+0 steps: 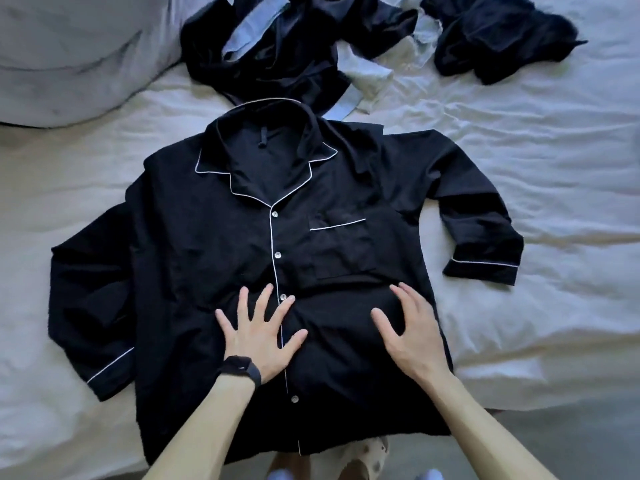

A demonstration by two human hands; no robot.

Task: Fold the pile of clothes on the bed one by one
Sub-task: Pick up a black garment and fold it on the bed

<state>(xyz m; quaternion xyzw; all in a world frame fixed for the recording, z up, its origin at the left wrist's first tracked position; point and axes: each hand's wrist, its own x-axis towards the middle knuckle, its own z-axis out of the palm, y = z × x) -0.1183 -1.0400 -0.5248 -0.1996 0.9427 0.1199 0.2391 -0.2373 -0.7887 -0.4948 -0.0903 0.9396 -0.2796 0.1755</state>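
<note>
A black pyjama shirt [221,244] with white piping lies front up and buttoned on the white bed [536,188], collar away from me, both sleeves spread out to the sides. My left hand [259,336], a black band on its wrist, presses flat on the shirt's lower front beside the button line, fingers spread. To its right, my right hand [410,332] rests on the fabric below the chest pocket, fingers straight and spread. Neither hand grips anything.
A pile of dark and light blue clothes [277,46] lies beyond the collar, with another black garment [498,36] at the far right. A grey pillow [69,53] sits at the far left. The bed's near edge runs along the bottom, floor below it.
</note>
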